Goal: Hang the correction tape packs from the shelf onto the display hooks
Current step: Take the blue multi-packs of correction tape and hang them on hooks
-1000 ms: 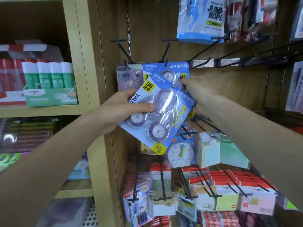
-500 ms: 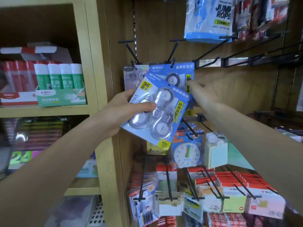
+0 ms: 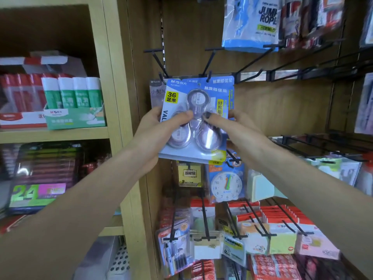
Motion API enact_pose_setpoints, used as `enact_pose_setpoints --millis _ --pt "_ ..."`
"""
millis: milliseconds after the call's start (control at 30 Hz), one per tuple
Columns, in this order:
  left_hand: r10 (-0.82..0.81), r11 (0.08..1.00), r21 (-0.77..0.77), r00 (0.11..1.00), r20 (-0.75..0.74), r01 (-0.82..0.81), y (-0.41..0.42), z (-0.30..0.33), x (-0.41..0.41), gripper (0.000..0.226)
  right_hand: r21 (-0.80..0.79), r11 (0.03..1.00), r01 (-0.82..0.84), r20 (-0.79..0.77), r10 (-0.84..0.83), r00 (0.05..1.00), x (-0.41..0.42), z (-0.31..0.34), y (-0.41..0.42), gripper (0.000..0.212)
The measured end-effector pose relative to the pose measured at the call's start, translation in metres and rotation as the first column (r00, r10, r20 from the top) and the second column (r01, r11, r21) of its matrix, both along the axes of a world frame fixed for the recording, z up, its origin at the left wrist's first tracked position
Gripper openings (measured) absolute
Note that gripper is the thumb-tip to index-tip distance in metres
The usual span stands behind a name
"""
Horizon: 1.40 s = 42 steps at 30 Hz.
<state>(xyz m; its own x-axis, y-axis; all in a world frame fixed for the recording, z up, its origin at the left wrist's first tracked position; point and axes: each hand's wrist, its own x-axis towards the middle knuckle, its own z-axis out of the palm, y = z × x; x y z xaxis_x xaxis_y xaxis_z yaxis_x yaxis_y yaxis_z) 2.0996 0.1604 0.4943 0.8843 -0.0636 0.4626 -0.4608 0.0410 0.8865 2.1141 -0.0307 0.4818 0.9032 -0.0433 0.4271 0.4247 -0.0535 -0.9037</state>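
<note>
Head view: both hands grip a glossy blue correction tape pack below the hook.
Left hand and right hand pinch its blister; behind, another pack is mostly hidden.

Correction tape pack: blue card fading to pale blue-white at the lower edge, yellow label with black "36", white lettering along the top, clear blister over three purplish-silver discs. Second pack behind it: same blue, white characters. Pack to the left: grey, semi-transparent. Display hooks: black. Back panel: light wood grain, tan. Shelf frame: pale yellow wood. Glue sticks: white bodies with green bands, in a green and white box. Clock card: blue with orange, white dial. Jump rope bag: blue and white, black lettering. Sticky note packs: red headers, yellow, white and pink pads.
</note>
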Motion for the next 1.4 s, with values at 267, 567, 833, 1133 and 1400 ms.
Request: enact_pose_setpoints --millis 267,567,833,1133,1400 --pt "-0.001 0.999 0.042 0.997 0.077 -0.003 -0.019 0.011 -0.007 0.034 0.045 0.984 0.171 0.171 -0.177 0.969 -0.012 0.013 0.001 0.035" --pt "-0.006 0.989 0.146 0.999 0.046 -0.001 -0.03 0.009 -0.006 0.029 0.065 0.975 0.212 0.115 -0.218 0.969 -0.016 0.016 -0.009 0.039" --pt "0.007 0.989 0.146 0.999 0.052 -0.014 -0.034 0.001 0.004 0.056 0.106 0.978 0.18 0.081 -0.189 0.979 -0.011 0.019 -0.012 0.056" --pt "0.027 0.992 0.123 0.997 0.065 -0.035 -0.031 -0.005 0.008 0.061 0.12 0.982 0.148 0.025 -0.152 0.988 -0.006 0.018 -0.008 0.056" --pt "-0.011 0.99 0.141 0.998 -0.057 0.019 -0.037 -0.004 0.019 0.039 0.115 0.984 0.133 -0.165 -0.113 0.98 0.013 0.018 -0.011 0.078"
